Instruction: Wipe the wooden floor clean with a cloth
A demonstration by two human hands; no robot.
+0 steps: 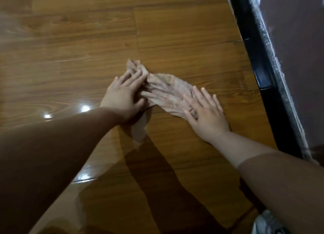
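A crumpled, pale pinkish-brown cloth (166, 88) lies spread on the glossy wooden floor (70, 49) in the middle of the view. My left hand (124, 95) presses flat on the cloth's left part, fingers straight and pointing up-right. My right hand (205, 111) lies flat on the cloth's right edge, fingers spread and straight. A strip of the cloth trails down below my left wrist. Both forearms reach in from the bottom corners.
A black furniture base with a dusty, plastic-wrapped edge (259, 49) runs diagonally down the right side, close to my right hand. Bright light reflections (84, 108) glint on the floor at left. A bit of patterned fabric (266, 223) shows at the bottom right.
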